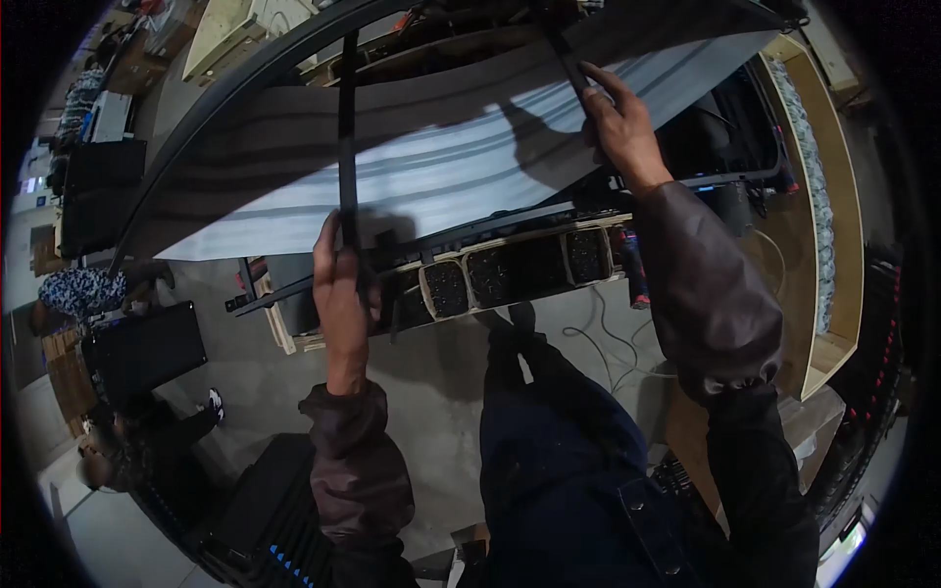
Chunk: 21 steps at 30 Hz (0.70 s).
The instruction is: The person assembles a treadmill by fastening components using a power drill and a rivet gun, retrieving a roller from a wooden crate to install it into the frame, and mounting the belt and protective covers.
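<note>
A large curved sheet [412, 196], striped grey and white, lies in front of me under a thick black curved frame edge [211, 103]. Two narrow black strips cross it. My left hand [341, 299] is closed around the lower part of the left black strip [347, 127], near the sheet's front edge. Farther up and to the right, my right hand [624, 127] has its fingers closed at the right black strip [561, 49]. Below the sheet runs a wooden-edged rack [520, 235] with dark, speckled compartments [447, 286].
A long wooden box [851, 265] with a grey-blue lining stands at the right. Cables [613, 343] lie on the floor by my feet. A black case [147, 351] is at the left, with a person [162, 441] below it. Stacked black items [260, 510] stand at lower left.
</note>
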Tool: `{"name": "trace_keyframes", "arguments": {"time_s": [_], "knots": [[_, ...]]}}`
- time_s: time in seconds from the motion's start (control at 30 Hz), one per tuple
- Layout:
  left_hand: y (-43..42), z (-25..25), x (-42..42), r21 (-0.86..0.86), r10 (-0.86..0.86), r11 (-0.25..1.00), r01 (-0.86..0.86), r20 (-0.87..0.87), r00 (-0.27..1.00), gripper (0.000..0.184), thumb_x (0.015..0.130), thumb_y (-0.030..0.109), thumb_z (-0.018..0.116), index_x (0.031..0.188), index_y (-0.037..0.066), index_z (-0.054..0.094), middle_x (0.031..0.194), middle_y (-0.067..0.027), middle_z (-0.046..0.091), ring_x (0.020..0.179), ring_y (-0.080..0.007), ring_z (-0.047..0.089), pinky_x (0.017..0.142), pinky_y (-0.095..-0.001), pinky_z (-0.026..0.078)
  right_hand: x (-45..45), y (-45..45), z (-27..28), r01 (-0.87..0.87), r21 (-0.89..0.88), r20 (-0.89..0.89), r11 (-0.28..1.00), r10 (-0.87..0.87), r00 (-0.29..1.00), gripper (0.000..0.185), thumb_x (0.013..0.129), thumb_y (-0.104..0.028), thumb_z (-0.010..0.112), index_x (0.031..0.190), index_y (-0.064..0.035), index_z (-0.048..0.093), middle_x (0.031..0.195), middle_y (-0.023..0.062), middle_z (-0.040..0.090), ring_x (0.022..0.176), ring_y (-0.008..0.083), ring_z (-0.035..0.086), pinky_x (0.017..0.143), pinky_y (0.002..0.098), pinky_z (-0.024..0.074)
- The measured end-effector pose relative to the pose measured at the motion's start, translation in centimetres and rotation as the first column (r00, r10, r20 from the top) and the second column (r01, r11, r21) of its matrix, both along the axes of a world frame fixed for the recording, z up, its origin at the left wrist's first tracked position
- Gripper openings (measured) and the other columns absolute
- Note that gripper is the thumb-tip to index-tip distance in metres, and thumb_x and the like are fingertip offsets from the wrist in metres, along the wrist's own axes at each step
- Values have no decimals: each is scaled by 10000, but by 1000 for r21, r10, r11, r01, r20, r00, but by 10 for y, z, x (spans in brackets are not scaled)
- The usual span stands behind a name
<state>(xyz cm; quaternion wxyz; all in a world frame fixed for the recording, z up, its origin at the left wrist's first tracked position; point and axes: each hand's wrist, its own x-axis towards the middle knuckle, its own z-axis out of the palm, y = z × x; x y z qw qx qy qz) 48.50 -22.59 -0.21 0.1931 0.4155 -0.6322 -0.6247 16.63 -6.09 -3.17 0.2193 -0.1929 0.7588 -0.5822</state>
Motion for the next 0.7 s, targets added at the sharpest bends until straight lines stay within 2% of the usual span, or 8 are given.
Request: {"name": "trace_keyframes", "arguments": {"time_s": [0.07, 0.17, 0.23, 0.33, 0.43, 0.5, 0.57, 0.7], "knots": [[-7, -7, -9, -29, 10, 1000, -11, -49, 999, 460, 1078, 224, 393, 1527, 123, 389, 728, 7, 510, 490, -55, 389, 429, -219, 318, 7, -3, -4, 37, 3, 58, 999, -37, 998, 473, 1035, -277, 514, 1477, -111, 492, 635, 21, 543, 491, 102, 489, 448, 280, 416], [-23, -12, -25, -24, 48, 998, -50, -84, 995, 437, 1067, 257, 446, 1497, 183, 457, 785, 26, 521, 535, -45, 397, 462, -213, 322, -8, 8, -37, -12, -1, -81, 1000, 12, 997, 460, 1046, -282, 515, 1481, -134, 503, 661, -13, 508, 537, 84, 486, 478, 264, 408], [-37, -20, -32, -47, 54, 997, -59, -97, 994, 424, 1055, 267, 478, 1473, 191, 492, 757, 28, 498, 547, -51, 402, 470, -216, 331, -11, 12, -30, -21, 81, -111, 997, 29, 993, 454, 1048, -288, 514, 1477, -140, 513, 670, -24, 494, 556, 77, 489, 494, 259, 399], [-56, -39, -47, -57, 47, 997, -55, -126, 991, 440, 1053, 288, 491, 1478, 177, 483, 731, 34, 471, 535, -56, 398, 465, -216, 327, -6, 12, -20, -23, 89, -99, 996, 32, 995, 453, 1047, -303, 524, 1469, -139, 524, 681, -25, 492, 561, 71, 493, 510, 259, 402], [-72, -61, -54, -219, 5, 975, -23, -83, 997, 439, 1069, 310, 489, 1460, 111, 482, 818, 22, 511, 531, -54, 424, 452, -224, 363, -7, 14, -20, -30, 107, -94, 994, 40, 995, 469, 1041, -313, 541, 1476, -138, 513, 711, -23, 516, 578, 69, 505, 524, 259, 410], [-63, -64, -63, -111, 80, 990, -86, -62, 995, 500, 1051, 372, 523, 1462, 93, 472, 717, 26, 477, 521, -61, 435, 446, -246, 367, -9, 15, -17, -44, 116, -96, 992, 55, 994, 488, 1036, -316, 552, 1486, -134, 498, 732, -20, 538, 589, 69, 513, 532, 259, 415], [-57, -63, -63, -95, 56, 993, -68, -120, 991, 510, 1040, 413, 531, 1432, 89, 489, 657, 29, 447, 504, -72, 436, 433, -265, 346, -3, 19, -7, -14, 134, 33, 991, 10, 999, 529, 1021, -302, 583, 1497, -107, 460, 785, 11, 603, 641, 73, 557, 556, 256, 442], [-73, -80, -47, 89, -194, 974, 210, -160, 968, 522, 1040, 504, 487, 1288, 47, 538, 713, -7, 597, 563, -67, 462, 554, -272, 426, 7, 21, 7, 11, 112, 91, 994, -22, 996, 557, 1001, -348, 613, 1449, -45, 482, 804, 40, 628, 698, 104, 598, 626, 255, 488]]}}
